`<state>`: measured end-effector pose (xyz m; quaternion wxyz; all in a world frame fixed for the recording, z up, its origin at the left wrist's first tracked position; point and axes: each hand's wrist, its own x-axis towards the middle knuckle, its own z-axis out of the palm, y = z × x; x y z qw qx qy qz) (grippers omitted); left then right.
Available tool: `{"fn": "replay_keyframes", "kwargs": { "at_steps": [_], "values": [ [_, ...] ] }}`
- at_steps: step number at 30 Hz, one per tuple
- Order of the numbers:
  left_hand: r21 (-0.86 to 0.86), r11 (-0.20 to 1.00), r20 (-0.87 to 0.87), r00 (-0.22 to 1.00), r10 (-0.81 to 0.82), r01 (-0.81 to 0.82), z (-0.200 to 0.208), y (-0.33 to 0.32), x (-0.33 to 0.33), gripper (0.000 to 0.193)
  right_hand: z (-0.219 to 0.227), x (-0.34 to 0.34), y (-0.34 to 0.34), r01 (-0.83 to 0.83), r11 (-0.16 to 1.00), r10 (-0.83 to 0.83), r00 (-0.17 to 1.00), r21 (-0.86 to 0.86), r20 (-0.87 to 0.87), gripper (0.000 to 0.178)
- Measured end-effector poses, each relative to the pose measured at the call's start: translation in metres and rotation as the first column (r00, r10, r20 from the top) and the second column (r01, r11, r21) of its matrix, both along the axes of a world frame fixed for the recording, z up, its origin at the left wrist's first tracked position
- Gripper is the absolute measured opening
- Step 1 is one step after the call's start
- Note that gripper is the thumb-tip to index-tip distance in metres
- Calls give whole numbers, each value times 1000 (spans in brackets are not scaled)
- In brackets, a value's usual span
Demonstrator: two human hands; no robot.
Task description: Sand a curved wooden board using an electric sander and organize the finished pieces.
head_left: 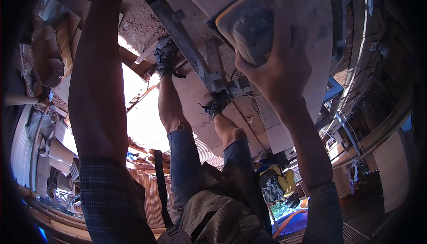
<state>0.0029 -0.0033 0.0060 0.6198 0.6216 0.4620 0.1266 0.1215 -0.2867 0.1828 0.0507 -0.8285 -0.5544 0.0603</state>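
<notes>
My right hand [282,68] is wrapped round a dark grey power sander [249,26] with a yellow-orange edge. The sander rests on a long, pale, flat board [313,79], and its underside is hidden. My left forearm [100,79] stretches up past the top edge of the picture, so the left hand lies outside the view. Beneath the board stands a worn metal frame [189,44] of square tube.
My feet in dark sandals [167,55] stand close to the metal frame. Cardboard scraps [49,52] and wood offcuts lie at the left. A black and yellow bag [275,184] sits behind me. Blue metal tubing [347,130] is at the right.
</notes>
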Motion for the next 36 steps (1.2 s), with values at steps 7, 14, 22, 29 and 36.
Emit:
{"fn": "replay_keyframes", "kwargs": {
  "at_steps": [7, 14, 22, 29, 36],
  "values": [
    [-5, 1000, -23, 1000, -16, 16, -8, 10, -9, 49, 5, -23, -11, 82, 995, -84, 996, -59, -33, 86],
    [-49, 997, 102, 994, -47, 52, 4, 2, -5, 47, 32, -4, -147, 236, 938, -244, 970, -253, -1, 82],
    [-125, 986, 17, 994, -108, 110, 13, 12, -6, 44, 6, -5, -43, 167, 985, -167, 986, -50, -7, 82],
    [1, 984, -84, 981, -176, 177, 67, -45, 41, 41, 3, 1, 14, 136, 987, -134, 991, 84, -25, 76],
    [197, 919, -103, 939, -327, 342, 102, -102, 63, 36, 21, 9, -151, 249, 952, -266, 961, -179, -76, 77]
  ]
}}
